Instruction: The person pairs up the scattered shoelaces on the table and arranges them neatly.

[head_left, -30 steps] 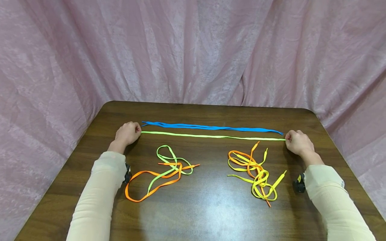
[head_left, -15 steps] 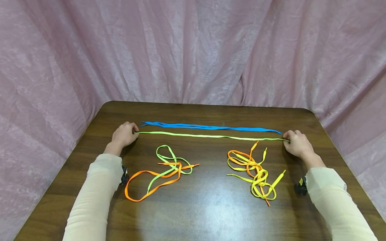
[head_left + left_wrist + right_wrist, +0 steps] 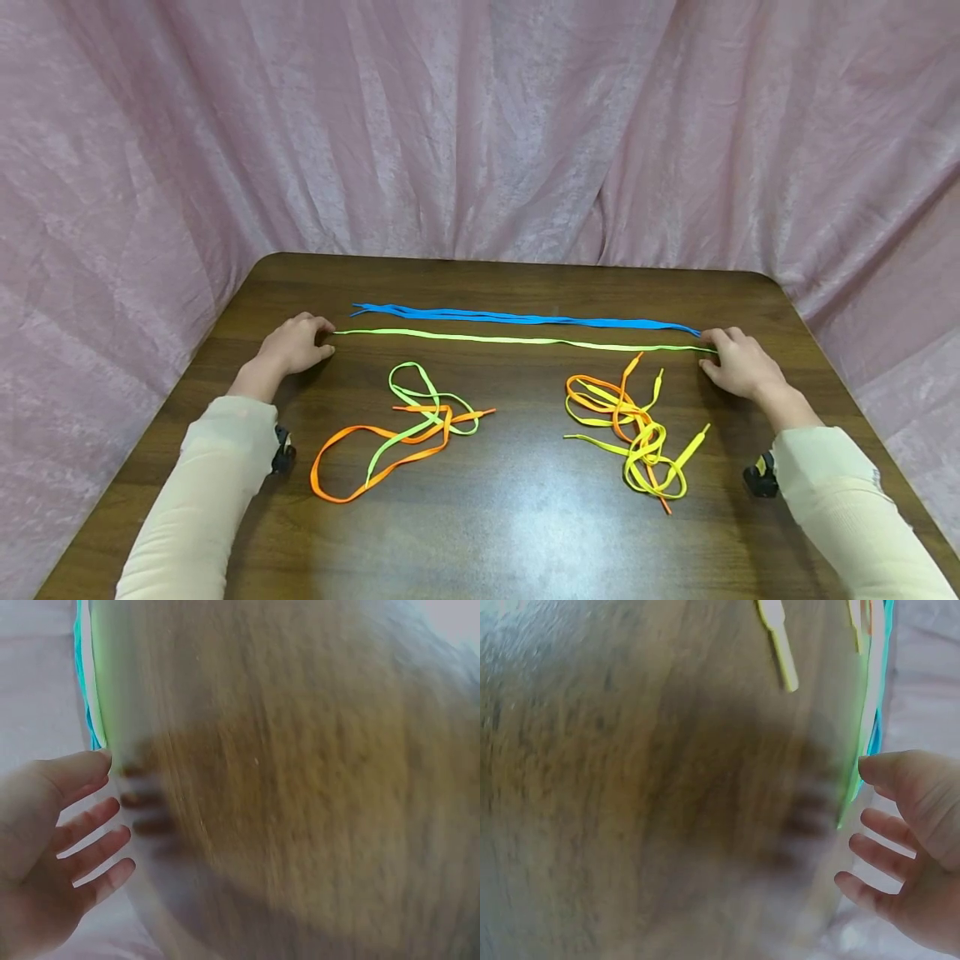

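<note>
and here's the left hand (image 3: 294,343), fingers loosely spread, let go, hovering just beside the left end of a flat, light-green fabric shoelace (image 3: 517,340). that lace lies nearly straight across the dark brown wood-grain table (image 3: 465,533), stretched out between the two hands. over to the right hand (image 3: 742,365): fingers relaxed, thumb apart, no grasp, with the lace's other end running in between thumb and forefinger; whether skin touches lace, i can't tell. just beyond, along the far side, flat blue shoelaces (image 3: 528,319) run almost parallel, their right tips close to that forefinger. nearer the person, on the left, an orange shoelace (image 3: 408,459) tangles with a second light-green shoelace (image 3: 384,448); on the right, another orange lace (image 3: 617,417) is knotted up among yellow lacing (image 3: 662,433). cream sleeves (image 3: 195,500) cover both forearms, and a pink crushed-velvet curtain (image 3: 480,125) hangs behind.
</note>
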The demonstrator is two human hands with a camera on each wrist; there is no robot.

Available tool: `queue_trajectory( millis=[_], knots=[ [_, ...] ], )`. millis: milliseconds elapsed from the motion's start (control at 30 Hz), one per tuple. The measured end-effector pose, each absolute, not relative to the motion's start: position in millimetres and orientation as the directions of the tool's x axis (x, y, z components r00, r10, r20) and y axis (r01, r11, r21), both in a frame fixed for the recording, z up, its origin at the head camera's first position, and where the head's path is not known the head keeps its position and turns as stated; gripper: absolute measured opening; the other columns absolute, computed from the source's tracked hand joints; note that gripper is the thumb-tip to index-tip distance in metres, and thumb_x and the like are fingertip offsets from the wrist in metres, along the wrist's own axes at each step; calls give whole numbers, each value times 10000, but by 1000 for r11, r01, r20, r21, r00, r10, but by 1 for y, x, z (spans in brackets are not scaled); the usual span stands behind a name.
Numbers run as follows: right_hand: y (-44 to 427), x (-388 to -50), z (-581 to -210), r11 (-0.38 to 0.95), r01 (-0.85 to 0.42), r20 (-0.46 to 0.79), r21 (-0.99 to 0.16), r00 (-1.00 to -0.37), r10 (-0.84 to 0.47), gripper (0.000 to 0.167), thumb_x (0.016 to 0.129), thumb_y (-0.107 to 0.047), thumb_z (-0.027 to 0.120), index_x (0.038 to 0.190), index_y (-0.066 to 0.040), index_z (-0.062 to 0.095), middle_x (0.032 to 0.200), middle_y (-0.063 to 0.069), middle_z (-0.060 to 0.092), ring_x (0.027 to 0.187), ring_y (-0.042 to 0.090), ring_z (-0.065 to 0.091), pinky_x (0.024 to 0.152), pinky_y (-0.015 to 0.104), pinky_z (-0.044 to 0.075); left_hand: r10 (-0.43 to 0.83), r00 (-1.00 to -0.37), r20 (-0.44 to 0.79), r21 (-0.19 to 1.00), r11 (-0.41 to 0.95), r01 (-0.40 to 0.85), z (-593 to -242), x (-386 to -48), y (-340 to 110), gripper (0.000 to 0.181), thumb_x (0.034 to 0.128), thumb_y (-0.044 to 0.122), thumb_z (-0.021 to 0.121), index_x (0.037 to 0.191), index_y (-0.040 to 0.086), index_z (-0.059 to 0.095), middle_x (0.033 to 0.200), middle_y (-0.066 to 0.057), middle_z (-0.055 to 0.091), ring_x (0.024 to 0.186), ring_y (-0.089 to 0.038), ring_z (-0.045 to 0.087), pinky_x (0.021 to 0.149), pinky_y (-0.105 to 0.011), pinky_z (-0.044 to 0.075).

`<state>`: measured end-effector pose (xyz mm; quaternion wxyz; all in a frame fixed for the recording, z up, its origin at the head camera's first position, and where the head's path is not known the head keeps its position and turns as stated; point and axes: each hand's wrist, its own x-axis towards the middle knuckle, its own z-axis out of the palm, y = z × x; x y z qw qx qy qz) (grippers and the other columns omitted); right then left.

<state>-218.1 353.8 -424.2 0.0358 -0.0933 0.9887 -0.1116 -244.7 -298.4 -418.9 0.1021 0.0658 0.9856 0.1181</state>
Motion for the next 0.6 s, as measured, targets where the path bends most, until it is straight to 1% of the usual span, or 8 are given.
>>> queue_trajectory(
  millis=[100,267,433,600],
  knots=[
    [346,-217,-417,958,-202,-39,-203,-976,-214,395,881,-168,562,1232,-10,477,1193,292,417,1048,517,422,751,616,393,167,-971,-173,242,962,122,-415,-241,-298,403,871,233,603,1225,48,548,1248,-226,463,1129,-454,452,855,-603,389],
    [325,-217,-407,946,-287,24,-153,-958,-287,391,866,-186,603,1214,-22,531,1196,242,462,1049,464,448,735,596,413,190,-974,-120,238,958,158,-407,-232,-292,390,869,228,616,1212,52,558,1218,-193,497,1098,-416,491,818,-575,417],
    [300,-219,-400,912,-398,103,-104,-916,-388,379,831,-206,658,1160,-33,586,1148,209,528,1002,417,509,733,563,441,235,-971,-35,213,951,222,-399,-224,-282,372,850,232,640,1182,74,585,1193,-158,536,1068,-380,529,792,-553,440],
    [274,-222,-395,868,-489,155,-91,-868,-473,344,801,-188,683,1105,-42,616,1078,167,581,918,358,567,677,500,480,296,-955,33,196,935,297,-392,-218,-270,368,832,236,661,1158,78,600,1151,-128,568,1034,-352,559,764,-543,457]
  ],
)
